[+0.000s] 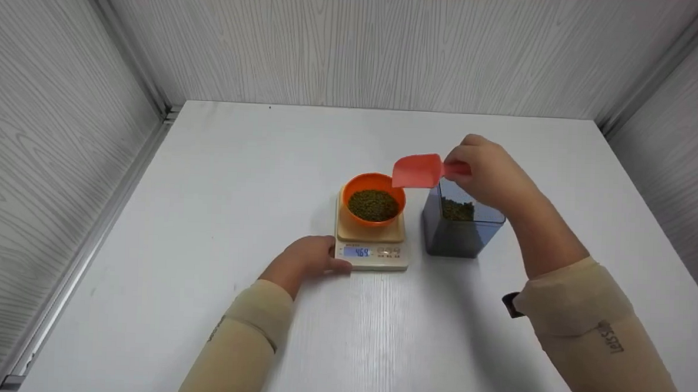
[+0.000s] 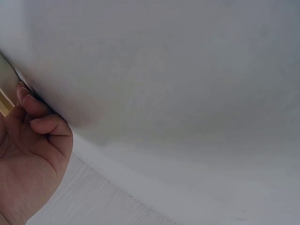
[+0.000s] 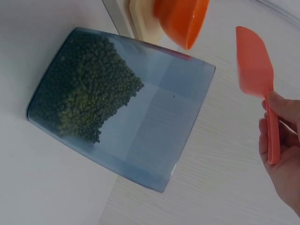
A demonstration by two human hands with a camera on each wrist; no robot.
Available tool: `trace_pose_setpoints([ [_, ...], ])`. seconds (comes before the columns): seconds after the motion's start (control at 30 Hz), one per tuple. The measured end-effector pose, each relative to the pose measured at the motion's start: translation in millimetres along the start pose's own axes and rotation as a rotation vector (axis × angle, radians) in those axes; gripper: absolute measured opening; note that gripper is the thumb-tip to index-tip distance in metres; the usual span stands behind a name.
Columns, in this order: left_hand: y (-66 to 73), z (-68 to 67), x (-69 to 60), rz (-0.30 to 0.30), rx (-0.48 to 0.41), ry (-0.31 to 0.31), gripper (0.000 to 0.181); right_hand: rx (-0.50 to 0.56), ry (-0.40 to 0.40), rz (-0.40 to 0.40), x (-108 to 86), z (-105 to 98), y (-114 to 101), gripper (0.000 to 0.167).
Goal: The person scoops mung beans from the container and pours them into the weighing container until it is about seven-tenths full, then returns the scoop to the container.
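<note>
Nearest you, your beige sleeves (image 1: 237,338) reach in over the white table (image 1: 255,180). Your left hand (image 1: 308,256) holds the near left corner of the scale (image 1: 374,232), thumb on the near edge, fingers bent against the left side; the lit display (image 1: 357,252) is near the thumb. Just right of the scale, apart from it, stands the clear tub (image 1: 456,239), with green beans (image 1: 458,210) inside. The orange bowl (image 1: 367,180) sits upright on the scale's far part, holding more green beans. Above the tub, your right hand (image 1: 484,166) has its fingers closed round the handle of the red scoop (image 1: 416,170), whose blade points left, towards the bowl. Beyond the table rises the grey wall (image 1: 355,43).
</note>
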State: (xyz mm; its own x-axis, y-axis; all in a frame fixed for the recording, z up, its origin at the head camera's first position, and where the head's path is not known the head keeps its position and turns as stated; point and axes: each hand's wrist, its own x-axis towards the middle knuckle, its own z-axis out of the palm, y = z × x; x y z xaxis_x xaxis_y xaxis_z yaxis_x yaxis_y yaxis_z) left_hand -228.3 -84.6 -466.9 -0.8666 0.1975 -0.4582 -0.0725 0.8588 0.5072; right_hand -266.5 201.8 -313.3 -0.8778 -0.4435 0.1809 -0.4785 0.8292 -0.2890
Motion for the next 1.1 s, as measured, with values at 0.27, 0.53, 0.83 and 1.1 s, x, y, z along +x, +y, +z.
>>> trace_pose_setpoints([
  [0.27, -2.8, 1.6, 2.4, 0.012, 0.004, 0.002, 0.047, 0.038, 0.05, 0.037, -11.5, -28.4, 17.9, 0.014],
  [0.53, -2.7, 0.9, 1.6, 0.033, 0.034, 0.005, 0.045, 0.008, 0.037, 0.092, -22.1, -40.7, 29.0, 0.014],
  [0.83, -5.5, 2.8, 4.7, 0.048, 0.01, 0.014, 0.043, -0.119, -0.022, 0.088, -26.1, -33.9, 37.4, 0.016],
  [1.1, -5.0, 1.4, 4.7, 0.042, -0.009, 0.001, 0.043, -0.289, -0.142, 0.043, -20.2, -14.1, 35.2, 0.017],
])
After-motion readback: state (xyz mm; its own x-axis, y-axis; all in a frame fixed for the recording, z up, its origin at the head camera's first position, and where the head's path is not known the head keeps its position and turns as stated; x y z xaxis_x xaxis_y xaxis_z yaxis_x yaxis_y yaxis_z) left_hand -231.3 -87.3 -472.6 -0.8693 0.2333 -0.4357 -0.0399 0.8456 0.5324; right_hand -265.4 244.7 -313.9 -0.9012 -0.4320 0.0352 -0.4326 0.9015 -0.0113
